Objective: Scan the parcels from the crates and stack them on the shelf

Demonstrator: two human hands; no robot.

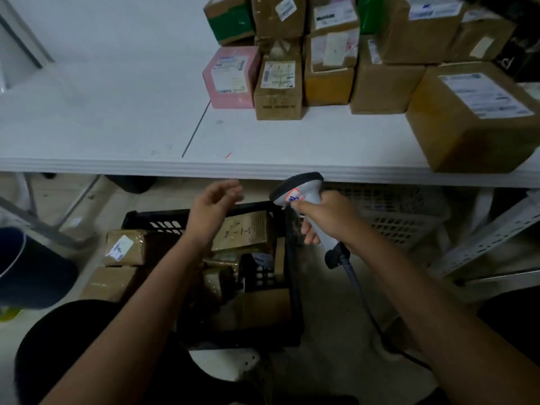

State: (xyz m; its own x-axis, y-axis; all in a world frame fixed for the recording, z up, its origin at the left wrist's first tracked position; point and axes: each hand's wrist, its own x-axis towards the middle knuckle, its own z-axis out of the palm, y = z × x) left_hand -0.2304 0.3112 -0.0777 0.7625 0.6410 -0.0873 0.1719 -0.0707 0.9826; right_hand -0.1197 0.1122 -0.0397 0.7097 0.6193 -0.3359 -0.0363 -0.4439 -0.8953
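Left hand (214,204): empty, fingers loose, blurred.
Right hand (327,217): grips scanner (304,200).
Black crate (292,273): parcels (242,232) partly hidden by forearm.
Labels: illegible.

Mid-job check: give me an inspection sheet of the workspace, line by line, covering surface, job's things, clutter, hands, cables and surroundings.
Surface: white shelf, left part bare, a seam down the middle.
Job's things: stacked parcels on the shelf's right, a pink box at their left end; black crate on the floor below holding brown parcels; two brown parcels beside the crate's left.
Clutter: nothing seen on the shelf.
Hands: left hand empty, fingers relaxed, above the crate; right hand grips the grey scanner.
Cables: scanner cable runs down to the floor.
Surroundings: white perforated basket under the shelf, metal rack at right.
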